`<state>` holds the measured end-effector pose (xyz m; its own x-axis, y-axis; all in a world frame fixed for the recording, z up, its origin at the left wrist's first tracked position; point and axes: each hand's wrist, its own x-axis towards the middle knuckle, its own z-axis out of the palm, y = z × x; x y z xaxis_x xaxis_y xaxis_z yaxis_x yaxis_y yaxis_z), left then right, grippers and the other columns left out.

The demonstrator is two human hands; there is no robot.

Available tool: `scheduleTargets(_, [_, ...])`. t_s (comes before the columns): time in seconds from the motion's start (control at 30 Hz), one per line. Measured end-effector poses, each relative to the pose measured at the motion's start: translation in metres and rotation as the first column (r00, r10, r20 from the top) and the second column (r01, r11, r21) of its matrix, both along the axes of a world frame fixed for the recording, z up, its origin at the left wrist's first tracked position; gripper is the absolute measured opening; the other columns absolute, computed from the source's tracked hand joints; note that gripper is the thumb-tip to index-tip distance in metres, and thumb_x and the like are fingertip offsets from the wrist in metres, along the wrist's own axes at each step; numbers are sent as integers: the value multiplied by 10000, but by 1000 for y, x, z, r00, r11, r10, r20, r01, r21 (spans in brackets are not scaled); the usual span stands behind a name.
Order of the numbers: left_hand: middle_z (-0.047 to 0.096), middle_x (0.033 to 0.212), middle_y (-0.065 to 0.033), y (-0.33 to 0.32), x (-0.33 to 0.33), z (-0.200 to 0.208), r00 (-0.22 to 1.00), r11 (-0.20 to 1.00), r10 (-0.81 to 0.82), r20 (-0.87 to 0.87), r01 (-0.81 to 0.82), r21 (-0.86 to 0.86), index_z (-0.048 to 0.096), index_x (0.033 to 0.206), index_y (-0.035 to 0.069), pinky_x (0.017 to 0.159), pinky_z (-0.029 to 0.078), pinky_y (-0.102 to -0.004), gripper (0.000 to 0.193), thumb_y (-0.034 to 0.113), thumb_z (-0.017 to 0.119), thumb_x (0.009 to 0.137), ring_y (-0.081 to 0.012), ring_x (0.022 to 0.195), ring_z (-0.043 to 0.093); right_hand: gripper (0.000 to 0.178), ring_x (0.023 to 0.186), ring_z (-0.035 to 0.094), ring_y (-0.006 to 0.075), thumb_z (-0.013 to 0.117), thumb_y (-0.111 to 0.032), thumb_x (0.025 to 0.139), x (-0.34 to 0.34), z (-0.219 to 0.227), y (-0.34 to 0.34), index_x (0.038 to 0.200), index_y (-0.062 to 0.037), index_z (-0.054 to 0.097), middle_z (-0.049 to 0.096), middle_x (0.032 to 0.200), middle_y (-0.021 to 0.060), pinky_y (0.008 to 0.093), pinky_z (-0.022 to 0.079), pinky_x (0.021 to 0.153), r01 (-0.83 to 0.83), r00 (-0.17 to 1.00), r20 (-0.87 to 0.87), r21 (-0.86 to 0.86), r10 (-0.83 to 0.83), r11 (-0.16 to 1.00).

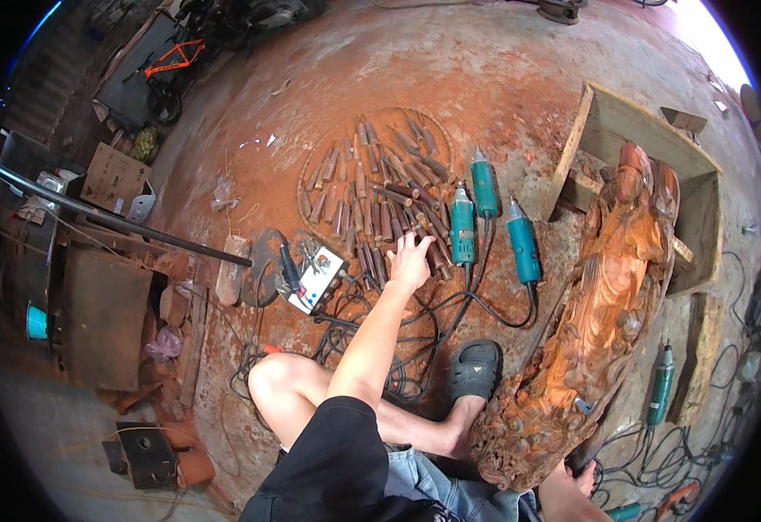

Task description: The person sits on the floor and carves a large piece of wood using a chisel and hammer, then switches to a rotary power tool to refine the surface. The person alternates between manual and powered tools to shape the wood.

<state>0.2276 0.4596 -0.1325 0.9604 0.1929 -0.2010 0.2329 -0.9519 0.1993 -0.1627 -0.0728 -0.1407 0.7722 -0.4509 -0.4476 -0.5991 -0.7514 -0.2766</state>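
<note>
My left hand (410,264) reaches over the near edge of a spread of wood-handled carving chisels (361,213). Its fingers are apart and come down among the handles; I see none lifted. Low on the right, my right hand (582,480) is partly hidden behind the base of a long reddish carved wooden sculpture (611,296). Its fingers curl by a dark, slim thing I cannot make out. The sculpture slants away from my lap, its far end in a wooden box frame (659,130). Teal power grinders (462,228) lie right of the chisels.
A white control box (318,280) with a dark handpiece (289,268) lies left of my arm. Black cables (415,348) tangle by my sandal (474,369). Another teal grinder (661,387) is right of the sculpture. A dark pole (120,217) juts in from the left.
</note>
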Motion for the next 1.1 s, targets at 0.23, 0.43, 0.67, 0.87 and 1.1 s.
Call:
scheduleTargets(0.23, [535, 1360, -106, 20, -1, -14, 970, 983, 77, 232, -36, -179, 595, 1388, 220, 1033, 427, -569, 513, 116, 655, 889, -341, 1303, 505, 808, 1034, 686, 459, 860, -312, 717, 9, 0, 9, 1422, -111, 520, 736, 1059, 209, 515, 535, 877, -7, 1000, -4, -16, 7, 1000])
scheduleTargets(0.43, [533, 1354, -100, 7, -8, -23, 980, 980, 61, 189, -23, -199, 613, 1362, 223, 1058, 394, -587, 442, 126, 632, 931, -322, 1348, 463, 801, 1034, 686, 458, 860, -308, 717, 7, 3, 5, 1419, -117, 523, 736, 1061, 206, 514, 535, 876, 0, 1000, -8, -22, 0, 1000])
scheduleTargets(0.67, [551, 1297, -147, -32, -3, -25, 909, 952, -2, 416, 129, -277, 570, 1414, 55, 1003, 429, -506, 489, 181, 650, 948, -337, 1212, 533, 793, 1034, 686, 456, 859, -303, 717, 16, 2, 12, 1415, -125, 527, 736, 1064, 204, 512, 535, 876, -12, 1000, -26, -24, 11, 1000])
scheduleTargets(0.87, [535, 1344, -203, -77, 12, -31, 907, 939, 198, 372, -67, -336, 561, 1419, -26, 1075, 446, -474, 633, 136, 763, 841, -380, 1251, 528, 786, 1034, 686, 454, 859, -298, 718, 26, -3, 20, 1411, -131, 530, 736, 1066, 201, 510, 536, 875, -23, 999, -23, -13, 22, 1000])
scheduleTargets(1.1, [538, 1345, -195, -92, 16, -29, 904, 934, 239, 353, -115, -339, 593, 1386, -52, 1085, 458, -424, 663, 105, 792, 773, -368, 1266, 530, 778, 1034, 686, 452, 858, -293, 718, 31, -5, 25, 1408, -138, 534, 736, 1069, 199, 509, 536, 874, -43, 999, -20, -7, 43, 999])
